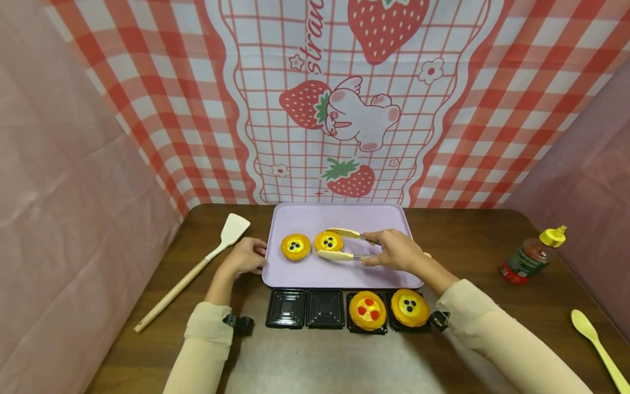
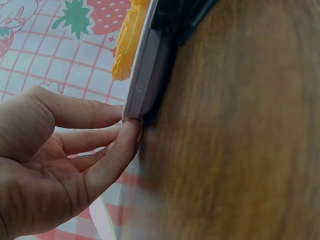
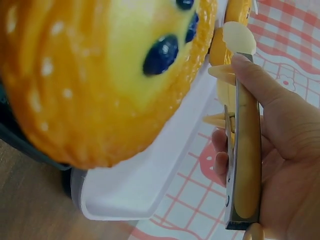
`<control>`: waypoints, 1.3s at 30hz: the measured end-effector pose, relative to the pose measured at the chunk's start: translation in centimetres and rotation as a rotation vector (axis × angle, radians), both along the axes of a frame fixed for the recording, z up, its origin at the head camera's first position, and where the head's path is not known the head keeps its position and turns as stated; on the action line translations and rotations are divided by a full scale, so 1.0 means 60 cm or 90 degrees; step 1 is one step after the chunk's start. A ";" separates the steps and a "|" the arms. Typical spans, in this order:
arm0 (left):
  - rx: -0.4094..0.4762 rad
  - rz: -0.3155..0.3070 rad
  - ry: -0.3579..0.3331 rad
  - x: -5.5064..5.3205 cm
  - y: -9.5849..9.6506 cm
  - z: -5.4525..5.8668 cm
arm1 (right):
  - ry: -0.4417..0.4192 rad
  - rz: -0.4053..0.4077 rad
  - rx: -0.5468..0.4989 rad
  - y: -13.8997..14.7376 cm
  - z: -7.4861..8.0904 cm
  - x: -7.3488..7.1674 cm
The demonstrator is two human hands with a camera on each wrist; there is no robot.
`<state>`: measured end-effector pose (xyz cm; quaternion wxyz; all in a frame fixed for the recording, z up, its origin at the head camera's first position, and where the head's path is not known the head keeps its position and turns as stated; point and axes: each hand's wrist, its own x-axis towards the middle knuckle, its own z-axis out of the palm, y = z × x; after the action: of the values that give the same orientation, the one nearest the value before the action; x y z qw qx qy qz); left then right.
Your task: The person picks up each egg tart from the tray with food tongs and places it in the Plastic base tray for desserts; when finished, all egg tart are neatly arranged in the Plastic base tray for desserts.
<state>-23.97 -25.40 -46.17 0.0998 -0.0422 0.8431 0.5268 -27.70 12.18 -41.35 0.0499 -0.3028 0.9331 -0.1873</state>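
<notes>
My right hand [image 1: 396,250] grips a pair of tongs [image 3: 246,145] with cream tips. In the head view those tips lie on either side of a blueberry-topped egg tart [image 1: 328,241] on the lilac tray [image 1: 339,276]; whether they touch it I cannot tell. Another blueberry tart [image 1: 296,247] sits to its left. My left hand [image 1: 246,256] pinches the tray's left rim between thumb and fingers, as the left wrist view shows. In front of the tray, a strawberry-topped tart [image 1: 367,310] and a blueberry tart [image 1: 410,307] rest in black square holders.
Two bare black holders [image 1: 287,308] stand at the left of the row. A white spatula [image 1: 197,268] with a wooden handle lies left of the tray. To the right are a yellow-capped bottle [image 1: 531,256] and a yellow spoon [image 1: 598,345]. A checked cloth [image 1: 443,164] hangs behind.
</notes>
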 end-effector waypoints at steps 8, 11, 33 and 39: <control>0.004 0.002 -0.001 0.002 0.002 0.003 | 0.005 0.003 0.006 0.005 0.006 0.002; 0.000 0.001 0.002 0.004 0.003 0.004 | 0.013 0.001 0.010 0.007 0.013 0.003; -0.003 -0.001 0.002 0.002 0.000 0.000 | 0.066 0.063 -0.032 0.032 0.068 0.078; -0.015 -0.001 0.000 0.005 0.003 0.003 | 0.074 0.096 -0.030 0.037 0.071 0.119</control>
<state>-23.69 -25.20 -46.00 0.0998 -0.0427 0.8492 0.5168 -20.55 14.38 -37.08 0.0029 -0.3838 0.9043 -0.1872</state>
